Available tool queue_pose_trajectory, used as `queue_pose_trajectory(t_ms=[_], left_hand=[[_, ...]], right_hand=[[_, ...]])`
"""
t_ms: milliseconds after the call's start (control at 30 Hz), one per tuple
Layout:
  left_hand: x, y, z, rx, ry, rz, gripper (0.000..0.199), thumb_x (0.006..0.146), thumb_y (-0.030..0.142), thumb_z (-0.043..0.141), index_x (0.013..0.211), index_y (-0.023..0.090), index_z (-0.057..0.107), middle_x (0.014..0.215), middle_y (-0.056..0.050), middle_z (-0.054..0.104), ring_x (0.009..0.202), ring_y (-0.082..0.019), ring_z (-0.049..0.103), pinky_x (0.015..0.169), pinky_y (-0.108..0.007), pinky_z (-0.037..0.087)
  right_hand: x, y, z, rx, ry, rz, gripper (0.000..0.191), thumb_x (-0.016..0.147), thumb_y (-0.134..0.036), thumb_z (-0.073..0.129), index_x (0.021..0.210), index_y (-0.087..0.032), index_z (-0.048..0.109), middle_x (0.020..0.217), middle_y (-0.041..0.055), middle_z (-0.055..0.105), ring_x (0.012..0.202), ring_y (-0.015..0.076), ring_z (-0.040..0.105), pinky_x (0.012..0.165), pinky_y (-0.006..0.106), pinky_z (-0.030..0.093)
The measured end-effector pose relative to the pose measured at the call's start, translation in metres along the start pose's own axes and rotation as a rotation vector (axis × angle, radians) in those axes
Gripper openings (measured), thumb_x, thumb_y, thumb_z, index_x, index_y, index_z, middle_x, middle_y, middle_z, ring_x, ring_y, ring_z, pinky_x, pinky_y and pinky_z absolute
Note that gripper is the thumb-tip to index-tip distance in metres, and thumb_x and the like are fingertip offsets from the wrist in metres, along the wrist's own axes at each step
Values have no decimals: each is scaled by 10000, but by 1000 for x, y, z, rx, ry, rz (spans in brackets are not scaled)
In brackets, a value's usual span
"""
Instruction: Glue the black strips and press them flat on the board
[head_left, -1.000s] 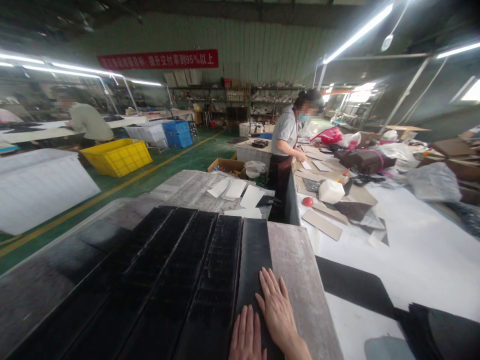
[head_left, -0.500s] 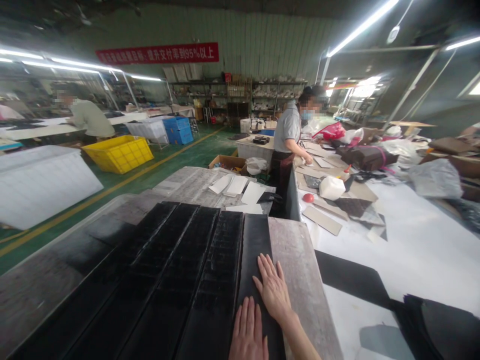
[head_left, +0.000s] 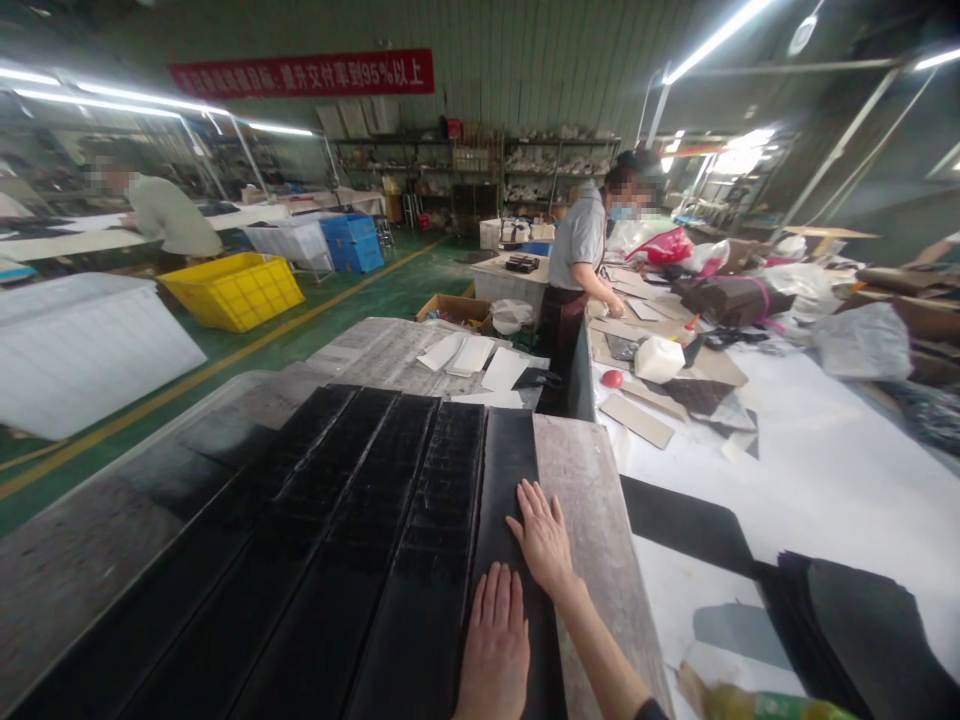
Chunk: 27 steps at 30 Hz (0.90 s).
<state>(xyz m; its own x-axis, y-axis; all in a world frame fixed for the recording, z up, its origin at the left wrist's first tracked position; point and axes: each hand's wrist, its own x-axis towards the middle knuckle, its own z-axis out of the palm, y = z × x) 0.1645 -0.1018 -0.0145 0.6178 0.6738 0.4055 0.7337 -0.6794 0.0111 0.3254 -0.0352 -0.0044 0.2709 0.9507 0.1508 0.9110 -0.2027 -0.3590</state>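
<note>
Several long black strips (head_left: pixel 375 560) lie side by side on a grey worn table (head_left: pixel 581 470). The rightmost strip (head_left: pixel 510 450) is matt and smooth; those to its left look glossy. Flat on this matt strip rests my right hand (head_left: pixel 544 535), fingers extended and slightly apart. My left hand (head_left: pixel 496 640) lies nearer to me, palm down with fingers stretched out, at the strip's left edge. Neither hand is wrapped around anything.
White pieces (head_left: pixel 472 355) lie at the table's far end. On the right, a white table (head_left: pixel 825 450) bears black sheets (head_left: pixel 870 610), cut boards and bags. A person (head_left: pixel 577 250) stands beside it. A yellow bin (head_left: pixel 236 290) is on the left.
The whole view has shifted slightly upward in the frame. Both hands remain on the strip, with more of my left hand showing. A green and yellowish object appears at the bottom right.
</note>
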Motion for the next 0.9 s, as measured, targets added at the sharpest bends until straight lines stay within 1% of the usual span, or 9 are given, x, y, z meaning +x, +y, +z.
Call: queue_pose_trajectory(t_ms=[133, 267, 367, 433, 500, 600, 700, 767, 900], left_hand=[[0, 1, 0, 3, 9, -4, 438, 875, 154, 483, 1294, 70, 582, 1404, -174, 524, 1317, -319, 474, 1031, -492, 511], [2, -1, -3, 29, 57, 32, 430, 887, 137, 437, 1285, 83, 589, 1377, -157, 552, 1280, -306, 516, 979, -457, 554], [2, -2, -3, 30, 59, 36, 434, 892, 107, 433, 1301, 80, 578, 1384, -153, 547, 1282, -303, 515, 977, -439, 558], [2, -2, -3, 2, 37, 5, 444, 905, 93, 434, 1332, 86, 553, 1413, -147, 522, 1308, -302, 488, 1005, -445, 541], [1, -1, -6, -48, -22, -23, 465, 927, 100, 428, 1387, 100, 499, 1473, -139, 459, 1354, -297, 434, 1051, -453, 505], [2, -3, -17, -140, -161, -45, 494, 954, 108, 399, 1447, 103, 412, 1539, -142, 359, 1424, -291, 322, 1134, -488, 407], [5, -5, -25, -202, -257, -41, 484, 978, 144, 401, 1453, 55, 377, 1537, -180, 345, 1449, -298, 264, 1178, -500, 331], [7, -6, -27, -225, -285, -39, 486, 978, 153, 409, 1449, 39, 371, 1538, -193, 336, 1455, -304, 245, 1187, -504, 312], [6, -7, -27, -233, -312, -38, 480, 992, 162, 374, 1459, 51, 348, 1551, -185, 319, 1468, -294, 211, 1191, -519, 295]], right_hand=[[-19, -9, -10, 182, 93, 88, 496, 1006, -415, 403, 1419, -152, 485, 1489, 120, 464, 1416, 292, 375, 1157, 546, 319], [-75, -11, -13, 537, 154, 220, 463, 988, -463, 405, 1295, -188, 617, 1371, 110, 592, 1284, 263, 549, 1059, 430, 489], [-116, -4, -22, 660, 191, 264, 444, 935, -521, 493, 1181, -216, 701, 1251, 89, 677, 1169, 275, 637, 981, 393, 549], [-132, -3, -42, 734, 189, 289, 435, 908, -542, 531, 1111, -216, 737, 1130, 83, 732, 1058, 272, 695, 895, 347, 592], [-139, -10, -76, 825, 170, 318, 392, 901, -521, 561, 1076, -224, 748, 1085, 76, 747, 1013, 266, 712, 853, 318, 604], [-137, -33, -133, 888, 195, 360, 342, 921, -464, 569, 1140, -244, 712, 1084, 65, 749, 997, 248, 719, 889, 343, 594], [-131, -53, -163, 842, 208, 326, 309, 946, -410, 558, 1169, -245, 691, 1056, 64, 752, 970, 234, 722, 894, 368, 595], [-133, -61, -159, 774, 149, 268, 286, 958, -383, 544, 1160, -248, 695, 1072, 64, 743, 975, 226, 713, 884, 359, 591], [-154, -62, -123, 706, 8, 181, 301, 991, -347, 480, 1182, -237, 684, 1119, 71, 724, 1007, 205, 696, 862, 303, 574]])
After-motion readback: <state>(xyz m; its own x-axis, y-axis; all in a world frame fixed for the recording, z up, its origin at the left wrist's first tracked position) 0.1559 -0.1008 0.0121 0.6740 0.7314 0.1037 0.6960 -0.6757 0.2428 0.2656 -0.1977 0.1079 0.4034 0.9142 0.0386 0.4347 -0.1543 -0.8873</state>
